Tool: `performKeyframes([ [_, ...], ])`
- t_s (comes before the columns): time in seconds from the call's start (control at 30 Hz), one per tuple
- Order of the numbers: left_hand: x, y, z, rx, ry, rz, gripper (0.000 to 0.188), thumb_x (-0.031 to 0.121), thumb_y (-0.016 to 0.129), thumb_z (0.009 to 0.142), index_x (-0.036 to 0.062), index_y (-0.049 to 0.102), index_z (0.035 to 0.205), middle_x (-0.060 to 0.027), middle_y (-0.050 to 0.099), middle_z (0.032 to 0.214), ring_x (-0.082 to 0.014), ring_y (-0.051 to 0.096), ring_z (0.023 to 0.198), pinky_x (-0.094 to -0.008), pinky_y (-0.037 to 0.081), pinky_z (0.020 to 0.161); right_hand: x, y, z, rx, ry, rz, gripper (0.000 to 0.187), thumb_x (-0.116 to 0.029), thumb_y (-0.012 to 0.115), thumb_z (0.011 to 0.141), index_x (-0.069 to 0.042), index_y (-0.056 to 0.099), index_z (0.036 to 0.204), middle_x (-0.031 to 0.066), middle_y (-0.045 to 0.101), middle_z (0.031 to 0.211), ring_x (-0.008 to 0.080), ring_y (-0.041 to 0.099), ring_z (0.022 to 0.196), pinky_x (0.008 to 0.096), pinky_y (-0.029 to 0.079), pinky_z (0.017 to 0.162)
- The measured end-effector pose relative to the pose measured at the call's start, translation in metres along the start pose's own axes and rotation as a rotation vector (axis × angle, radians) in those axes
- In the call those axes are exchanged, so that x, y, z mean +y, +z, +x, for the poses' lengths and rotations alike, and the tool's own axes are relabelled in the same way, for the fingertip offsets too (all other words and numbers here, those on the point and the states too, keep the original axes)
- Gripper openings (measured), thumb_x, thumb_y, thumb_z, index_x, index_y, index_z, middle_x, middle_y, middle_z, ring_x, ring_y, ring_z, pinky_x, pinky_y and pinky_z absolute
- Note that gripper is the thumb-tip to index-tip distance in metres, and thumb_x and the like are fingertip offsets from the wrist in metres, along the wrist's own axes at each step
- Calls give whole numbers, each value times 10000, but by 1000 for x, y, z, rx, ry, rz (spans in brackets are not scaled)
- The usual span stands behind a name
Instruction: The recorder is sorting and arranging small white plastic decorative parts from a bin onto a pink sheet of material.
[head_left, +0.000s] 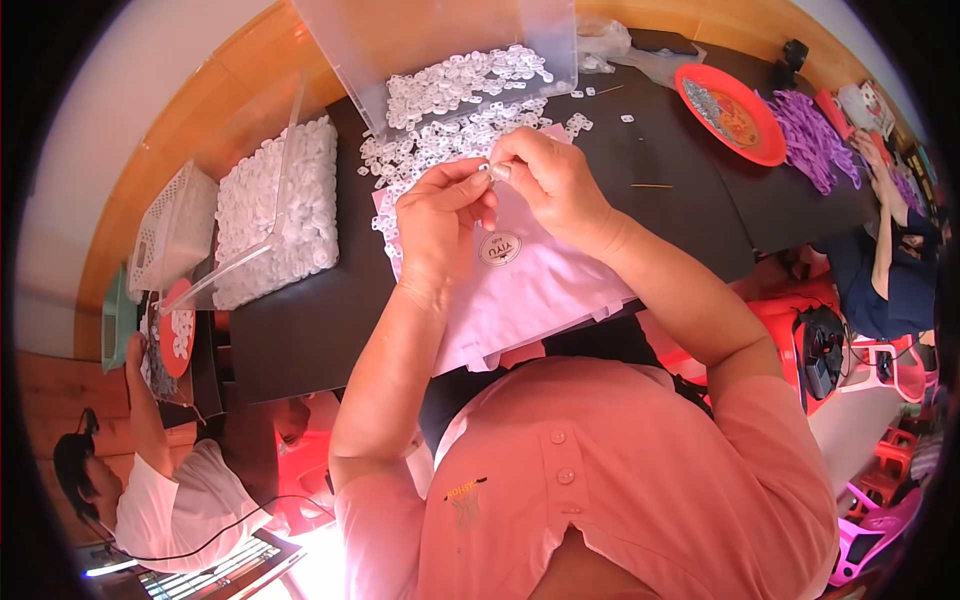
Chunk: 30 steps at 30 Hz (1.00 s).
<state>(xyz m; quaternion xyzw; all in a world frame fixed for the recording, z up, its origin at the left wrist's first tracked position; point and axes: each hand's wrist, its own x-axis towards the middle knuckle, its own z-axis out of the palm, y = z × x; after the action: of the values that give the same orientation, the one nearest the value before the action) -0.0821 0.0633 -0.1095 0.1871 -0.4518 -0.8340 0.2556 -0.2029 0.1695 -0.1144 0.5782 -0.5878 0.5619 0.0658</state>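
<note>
Over a pink cloth bag (530, 300) lying on the dark table, my two hands meet fingertip to fingertip. My left hand (437, 215) pinches a small white piece (484, 168) between thumb and forefinger. The thumb and fingers of my right hand (553, 185) are pressed together against the same spot; a tiny pale or shiny bit seems to be there, too small to name. Just beyond the hands, loose small white plastic pieces with holes (440, 145) spread over the table and the bag's far edge.
A tipped clear bin (350, 60) holds more white pieces. Left stand a clear box (275, 245) of white rounded items and a white basket (160, 225). Right are a red plate (765, 140) with silver parts and purple strips (810, 145). People work at both sides.
</note>
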Motion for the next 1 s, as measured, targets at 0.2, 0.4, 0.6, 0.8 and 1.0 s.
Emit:
performKeyframes([
  [0.2,0,-4,3,-40,-34,-71,122,-24,591,899,-82,621,1002,-145,644,821,-195,614,644,-292,498,522,3,-2,0,-12,-23,-22,134,47,555,825,-51,527,912,120,619,811,308,642,716,386,489,610],
  [0.4,-1,-4,2,-18,-2,-3,125,-28,599,896,-81,630,1004,-141,647,814,-189,616,645,-288,498,524,1,-3,0,-30,-20,-60,139,55,548,823,-47,537,916,120,623,813,299,642,711,369,495,618],
  [0.6,-2,-2,0,-24,-6,1,135,-18,607,896,-83,627,1012,-136,645,821,-187,617,653,-285,496,526,-4,-1,1,5,88,169,100,66,571,840,-16,563,897,81,637,784,184,630,694,298,497,638],
  [0.8,-4,0,-1,-42,-41,-7,118,1,599,901,-73,604,993,-134,638,841,-191,614,669,-288,490,527,-6,-1,2,-14,141,212,92,63,569,844,-16,570,892,73,639,769,155,627,692,287,495,631],
  [1.0,-3,0,-2,-37,-41,0,102,9,593,905,-58,594,981,-129,633,853,-194,615,680,-297,486,523,-7,-5,3,54,237,188,67,38,565,858,-13,582,897,52,634,751,129,598,656,275,479,601],
])
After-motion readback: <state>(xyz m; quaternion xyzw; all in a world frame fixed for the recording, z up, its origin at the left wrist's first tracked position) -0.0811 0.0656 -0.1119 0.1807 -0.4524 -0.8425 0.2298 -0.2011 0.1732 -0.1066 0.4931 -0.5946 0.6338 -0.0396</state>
